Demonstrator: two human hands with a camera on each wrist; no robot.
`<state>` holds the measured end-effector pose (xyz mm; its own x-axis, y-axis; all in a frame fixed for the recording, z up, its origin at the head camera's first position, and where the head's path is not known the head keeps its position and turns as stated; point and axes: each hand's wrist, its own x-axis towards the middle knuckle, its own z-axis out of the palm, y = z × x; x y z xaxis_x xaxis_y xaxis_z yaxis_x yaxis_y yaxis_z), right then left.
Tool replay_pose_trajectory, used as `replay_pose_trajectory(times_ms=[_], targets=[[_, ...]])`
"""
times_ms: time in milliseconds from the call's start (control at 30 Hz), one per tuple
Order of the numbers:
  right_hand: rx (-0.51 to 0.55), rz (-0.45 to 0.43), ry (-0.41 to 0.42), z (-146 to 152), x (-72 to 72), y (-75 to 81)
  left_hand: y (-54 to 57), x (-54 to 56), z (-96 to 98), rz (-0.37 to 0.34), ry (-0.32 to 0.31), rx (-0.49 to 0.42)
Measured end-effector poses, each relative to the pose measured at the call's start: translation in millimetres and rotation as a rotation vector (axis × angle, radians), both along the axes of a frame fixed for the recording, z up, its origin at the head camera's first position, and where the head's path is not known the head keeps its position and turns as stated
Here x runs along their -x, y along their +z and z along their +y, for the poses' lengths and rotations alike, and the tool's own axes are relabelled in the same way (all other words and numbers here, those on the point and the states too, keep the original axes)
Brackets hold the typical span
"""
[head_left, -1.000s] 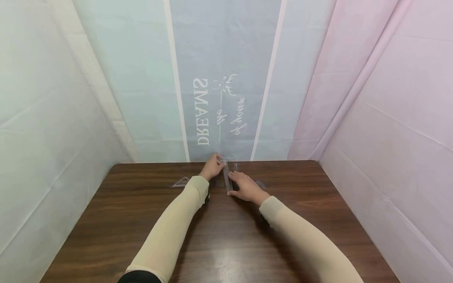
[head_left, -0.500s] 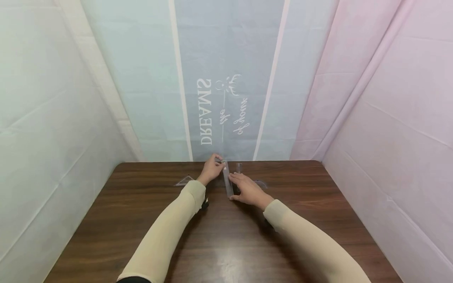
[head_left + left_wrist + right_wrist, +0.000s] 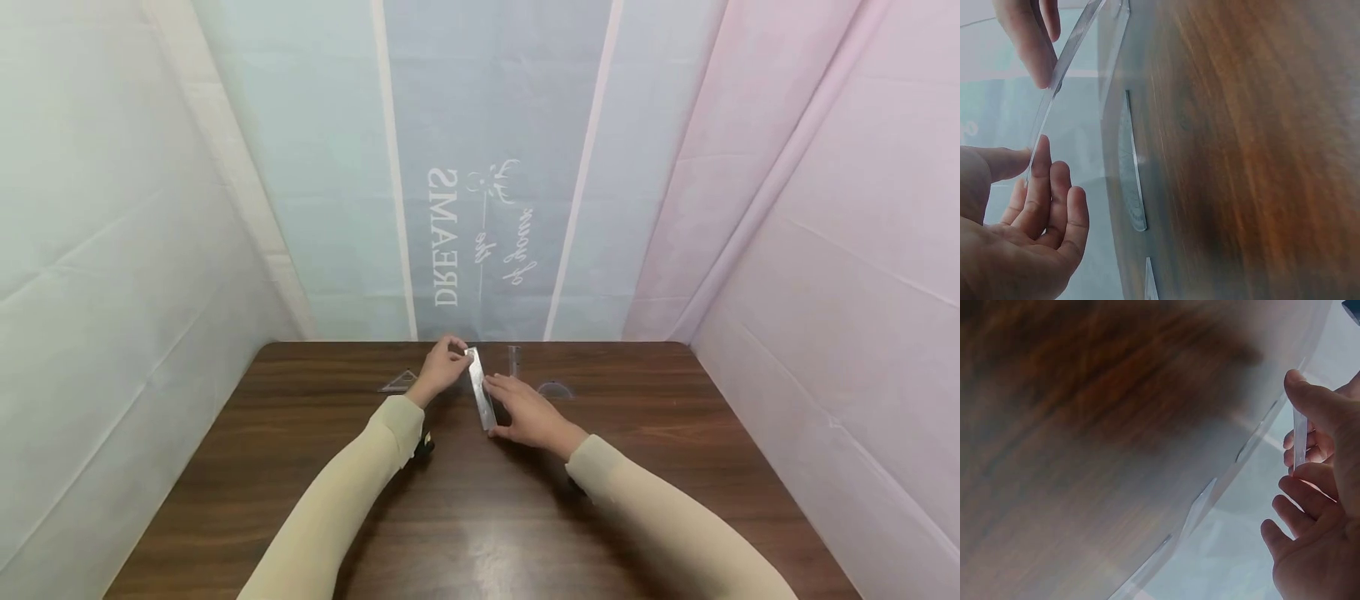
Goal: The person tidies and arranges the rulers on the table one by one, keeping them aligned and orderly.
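Held up in front of me over the far part of the table is a clear plastic ruler (image 3: pixel 480 390), catching the light. My left hand (image 3: pixel 441 365) pinches its far end between thumb and index finger. The right hand (image 3: pixel 528 417) grips it with the thumb at the near end and fingertips along the right side. In the left wrist view the ruler (image 3: pixel 1075 40) shows nearly edge-on, with fine lines across it. Seen from the right wrist, a narrow slice of the ruler (image 3: pixel 1299 437) lies between thumb and index finger.
On the brown wooden table (image 3: pixel 480 500) lie a clear set square (image 3: pixel 397 383) beside the left hand, a second clear ruler (image 3: pixel 514 360) beyond the right hand, and a clear protractor (image 3: pixel 555 390) farther right. Fabric (image 3: pixel 337 208) hangs behind the table and along both sides.
The held ruler has come slightly nearer to me and tilted, so its face now shines. Both hands moved with it and kept hold. The head view has shifted slightly.
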<state>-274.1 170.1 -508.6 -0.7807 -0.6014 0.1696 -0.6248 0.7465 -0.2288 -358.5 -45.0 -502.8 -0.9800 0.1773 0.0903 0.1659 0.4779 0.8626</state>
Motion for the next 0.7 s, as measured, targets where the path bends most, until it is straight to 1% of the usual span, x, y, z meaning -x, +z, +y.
replay_pose_trajectory(times_ms=[167,300,467,600,700], targets=[[0.03,-0.031,-0.014,-2.9,-11.5,-0.8,-1.5,-10.8,-6.6,-0.014,-0.022,-0.039],[0.025,-0.045,-0.037,-6.9,-19.9,1.1,-0.7,-19.5,-12.0,-0.025,-0.021,-0.066],[0.049,-0.035,-0.052,-13.0,-28.8,5.0,0.1,-27.8,-16.9,-0.003,-0.032,-0.083],[0.068,-0.032,-0.063,-19.1,-38.3,9.1,0.0,-33.6,-22.4,-0.002,-0.055,-0.109],[0.073,-0.026,-0.064,-23.6,-45.9,9.3,0.1,-39.5,-28.7,0.001,-0.088,-0.129]])
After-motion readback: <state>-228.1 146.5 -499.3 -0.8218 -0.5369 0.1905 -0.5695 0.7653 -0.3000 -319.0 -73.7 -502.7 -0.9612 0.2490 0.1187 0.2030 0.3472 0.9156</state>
